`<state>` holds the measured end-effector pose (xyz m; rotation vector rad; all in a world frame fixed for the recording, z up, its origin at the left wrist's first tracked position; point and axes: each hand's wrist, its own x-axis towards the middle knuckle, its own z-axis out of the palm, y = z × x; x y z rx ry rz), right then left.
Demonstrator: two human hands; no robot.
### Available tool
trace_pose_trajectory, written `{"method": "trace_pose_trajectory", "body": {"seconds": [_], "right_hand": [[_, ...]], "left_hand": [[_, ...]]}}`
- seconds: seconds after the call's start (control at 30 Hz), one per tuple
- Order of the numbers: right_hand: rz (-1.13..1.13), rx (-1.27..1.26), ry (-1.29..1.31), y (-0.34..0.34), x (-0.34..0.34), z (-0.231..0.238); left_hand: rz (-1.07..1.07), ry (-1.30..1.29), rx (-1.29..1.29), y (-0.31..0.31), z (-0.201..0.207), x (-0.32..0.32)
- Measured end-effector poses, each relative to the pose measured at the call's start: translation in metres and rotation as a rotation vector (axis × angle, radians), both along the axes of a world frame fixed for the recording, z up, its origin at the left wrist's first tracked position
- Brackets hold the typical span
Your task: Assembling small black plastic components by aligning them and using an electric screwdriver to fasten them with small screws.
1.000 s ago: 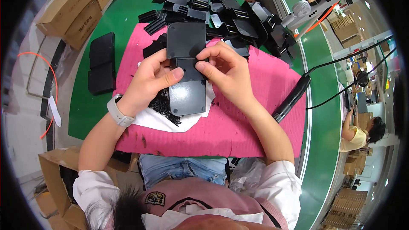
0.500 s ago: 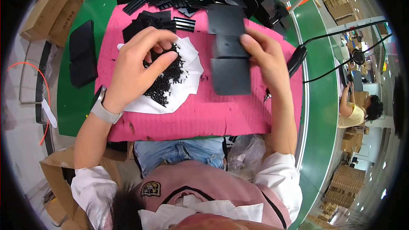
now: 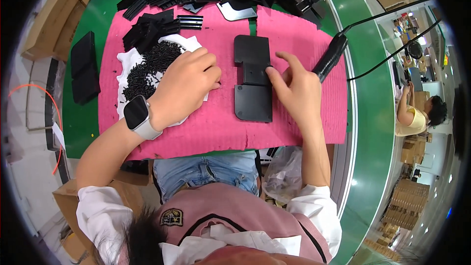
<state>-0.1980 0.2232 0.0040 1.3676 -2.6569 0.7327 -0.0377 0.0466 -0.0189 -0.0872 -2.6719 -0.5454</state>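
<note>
Your left hand (image 3: pixel 189 82) curls its fingers in close at the edge of the white cloth (image 3: pixel 182 43) bearing small black screws (image 3: pixel 158 58); whether it pinches one, I cannot tell. Your right hand (image 3: pixel 300 89) stands wide, thumb at the right edge of the three-part black panel (image 3: pixel 252 103), lying on the pink mat (image 3: pixel 216 135) between your hands

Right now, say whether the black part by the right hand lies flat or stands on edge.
Flat: from above, the black part shows broad panels on the pink mat.
</note>
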Motion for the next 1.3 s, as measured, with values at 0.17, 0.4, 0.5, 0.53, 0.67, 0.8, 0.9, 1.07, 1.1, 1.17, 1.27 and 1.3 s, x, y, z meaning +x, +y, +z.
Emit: {"method": "trace_pose_trajectory", "body": {"seconds": [0.17, 0.4, 0.5, 0.53, 0.67, 0.8, 0.9, 1.07, 1.1, 1.17, 1.27, 1.3], "right_hand": [[-0.252, -0.208, 0.414, 0.028, -0.032, 0.01], [-0.479, 0.146, 0.137, 0.041, -0.104, -0.001], [-0.398, -0.019, -0.171, 0.028, -0.109, 0.002], [-0.326, -0.106, -0.277, 0.025, -0.11, 0.001], [-0.02, -0.63, -1.097, 0.011, -0.092, 0.013], [0.374, -0.922, -1.329, -0.014, -0.04, 0.062], [0.709, -1.036, -1.235, -0.032, -0.01, 0.078], [1.174, -0.939, -1.041, -0.036, -0.009, 0.079], [1.161, -0.972, -1.055, -0.038, -0.007, 0.076], [1.161, -0.984, -1.057, -0.038, -0.007, 0.07], [1.105, -1.125, -1.134, -0.047, 0.009, 0.066], [1.045, -1.254, -1.207, -0.048, 0.015, 0.065]], "left_hand": [[0.065, 0.106, -0.109, -0.005, -0.004, 0.0], [0.102, -0.106, 1.243, -0.004, 0.013, 0.002], [0.061, -0.161, 1.535, -0.012, 0.007, 0.005], [0.036, -0.163, 1.688, -0.013, 0.005, 0.006], [-0.036, -0.169, 1.743, -0.016, 0.002, 0.006], [0.003, -0.217, 1.695, -0.006, 0.008, 0.009], [-0.134, -0.232, 1.69, 0.003, 0.01, 0.01], [-0.228, -0.212, 1.702, 0.006, 0.014, 0.012], [-0.216, -0.217, 1.7, 0.006, 0.016, 0.012], [-0.206, -0.221, 1.7, 0.006, 0.016, 0.013], [-0.2, -0.229, 1.702, 0.004, 0.011, 0.014], [-0.165, -0.231, 1.674, 0.004, 0.01, 0.015]]}}
